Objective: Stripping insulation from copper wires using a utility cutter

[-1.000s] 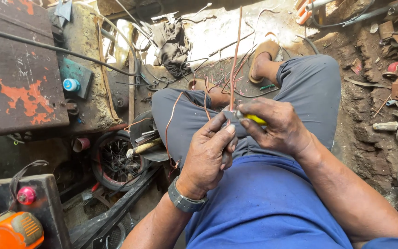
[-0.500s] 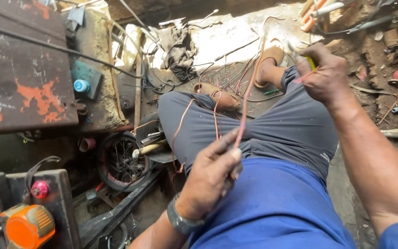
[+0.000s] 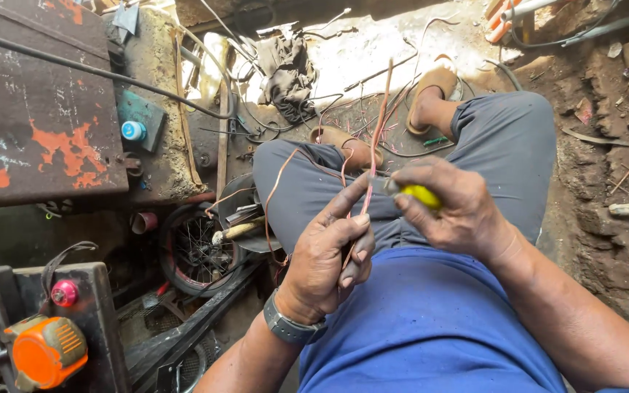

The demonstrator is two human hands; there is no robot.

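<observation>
The left hand (image 3: 329, 251) is pinching a thin red wire (image 3: 376, 124) between thumb and fingers; the right hand (image 3: 449, 207) is gripping a yellow-handled tool (image 3: 420, 194) at 3 o'clock, just beside the wire. Risk: the tool may be nicking the conductor or slipping toward the fingers (image 3: 354, 222). The wire is rising toward 12 o'clock over the lap.

Blue shirt (image 3: 431, 320), grey trousers (image 3: 504, 138), seemingly dark wristwatch (image 3: 289, 329).

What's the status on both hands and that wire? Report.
Left hand pinching red wire, strand upright. Right hand gripping yellow-handled tool at the wire. Loose wires across lap; nothing blocking.
</observation>
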